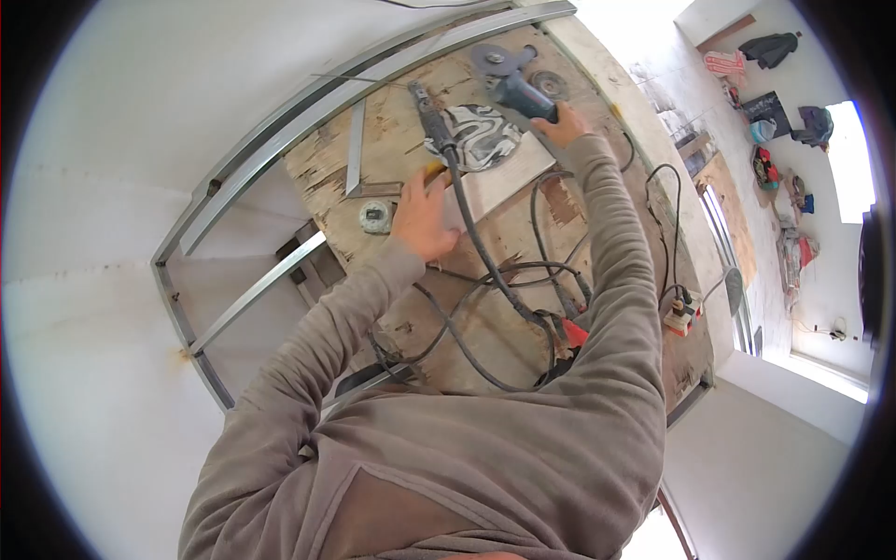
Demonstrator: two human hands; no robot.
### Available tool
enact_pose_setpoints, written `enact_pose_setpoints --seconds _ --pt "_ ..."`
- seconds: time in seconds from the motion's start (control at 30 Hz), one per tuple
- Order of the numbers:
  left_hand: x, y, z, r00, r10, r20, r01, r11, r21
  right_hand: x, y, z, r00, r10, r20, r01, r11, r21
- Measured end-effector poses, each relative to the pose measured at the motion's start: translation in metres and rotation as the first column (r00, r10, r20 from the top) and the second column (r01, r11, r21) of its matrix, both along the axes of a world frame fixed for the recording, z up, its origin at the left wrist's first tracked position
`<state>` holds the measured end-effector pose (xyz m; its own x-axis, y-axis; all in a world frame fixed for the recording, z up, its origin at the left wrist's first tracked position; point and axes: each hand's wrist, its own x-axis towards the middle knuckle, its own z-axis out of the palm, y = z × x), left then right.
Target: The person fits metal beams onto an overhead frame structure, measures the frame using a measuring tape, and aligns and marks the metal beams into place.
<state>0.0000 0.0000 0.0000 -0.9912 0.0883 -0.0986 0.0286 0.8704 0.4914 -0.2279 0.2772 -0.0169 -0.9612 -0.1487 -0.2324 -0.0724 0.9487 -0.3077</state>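
The right hand (pixel 566 125), upper centre of the frame, is closed round the rear of an angle grinder (pixel 525 96), whose long axis runs from that hand up and to the left, ending in the disc (pixel 499 60) near the top edge. The left hand (pixel 425 222), lower and to the left, is partly open, its fingers loosely bent at the lower-left end of a pale board (pixel 509 175); whether it grips the board or only rests there I cannot tell, and a small yellow item (pixel 433 170) shows by its fingertips. The board lies between the two hands, its long axis slanting from the left hand up to the right, so the grinder points roughly crosswise to it. The board's far end comes near the right hand, while the disc is well apart, farther up the frame and nearer the right hand than the left. A thick black cable (pixel 473 224) passes over the board's left part, leading up to a dark tool (pixel 428 117) beside a black-and-white patterned piece (pixel 483 137). Left of the left hand sit a round tape measure (pixel 376 217) and a metal square (pixel 356 149); a power strip (pixel 679 324) lies at the lower right of the worktop (pixel 317 168).
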Motion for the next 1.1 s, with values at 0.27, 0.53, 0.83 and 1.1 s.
enact_pose_setpoints --seconds 0.27,0.53,0.83,1.1 --pt "-0.027 -0.019 0.007 0.961 -0.076 0.265 0.114 0.985 -0.132 -0.005 0.050 -0.022 0.989 -0.056 -0.135 0.052 0.998 -0.035" --pt "-0.055 0.005 -0.027 0.972 -0.100 0.212 0.072 0.988 0.139 -0.011 0.043 -0.025 0.987 -0.089 -0.131 0.104 0.988 0.113" --pt "0.050 -0.040 0.031 0.988 0.144 0.054 -0.142 0.717 0.682 0.067 -0.034 0.116 0.964 0.035 -0.262 -0.097 0.968 -0.230" --pt "0.196 -0.148 0.296 0.283 0.168 -0.944 0.556 0.774 0.304 0.263 -0.073 0.361 0.041 0.349 -0.936 -0.925 0.367 0.096"
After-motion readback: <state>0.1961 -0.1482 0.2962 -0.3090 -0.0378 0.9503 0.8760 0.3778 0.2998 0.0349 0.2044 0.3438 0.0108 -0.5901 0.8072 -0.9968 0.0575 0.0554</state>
